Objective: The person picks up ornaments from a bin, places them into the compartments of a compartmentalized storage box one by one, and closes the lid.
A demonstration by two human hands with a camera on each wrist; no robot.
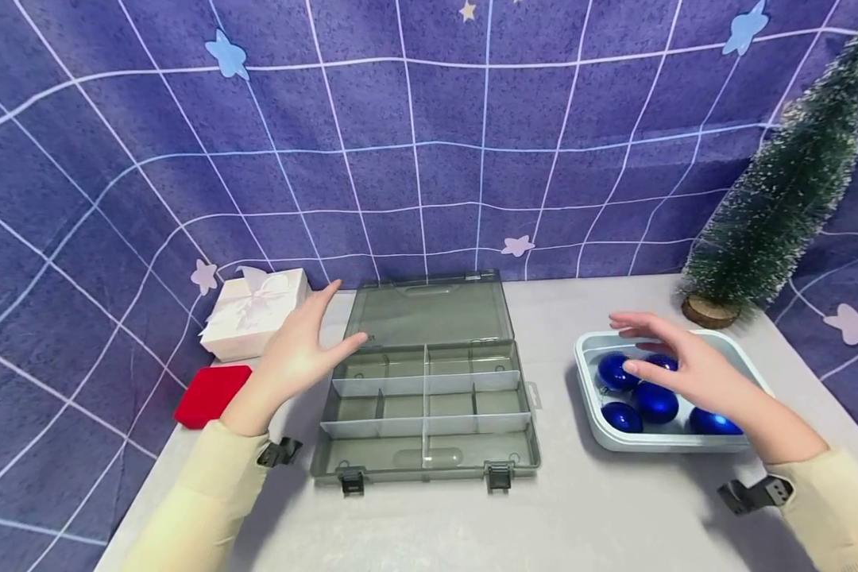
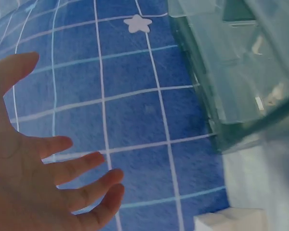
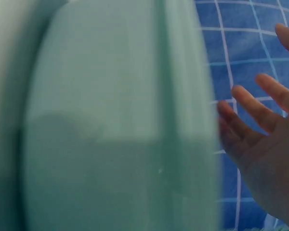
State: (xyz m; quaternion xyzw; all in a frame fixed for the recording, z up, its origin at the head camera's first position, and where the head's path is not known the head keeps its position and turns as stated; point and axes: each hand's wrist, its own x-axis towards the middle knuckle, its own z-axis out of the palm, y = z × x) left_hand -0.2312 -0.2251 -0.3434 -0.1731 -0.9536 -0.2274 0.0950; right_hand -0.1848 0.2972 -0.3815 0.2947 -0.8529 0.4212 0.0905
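A smoky clear compartment box lies with its lid laid back, and its divided sections show nothing inside. Just off its left side hovers my left hand, fingers spread and holding nothing. On the right, a pale blue-grey basin contains several shiny blue baubles. My right hand hangs over this basin with loosely bent fingers, partly hiding the baubles behind it. In the right wrist view the basin's wall fills much of the picture, and the right palm holds nothing.
Behind my left hand stands a white gift box with a ribbon bow. A red box sits in front of it. At the back right is a frosted small Christmas tree on a wooden base. A blue gridded cloth hangs behind the table.
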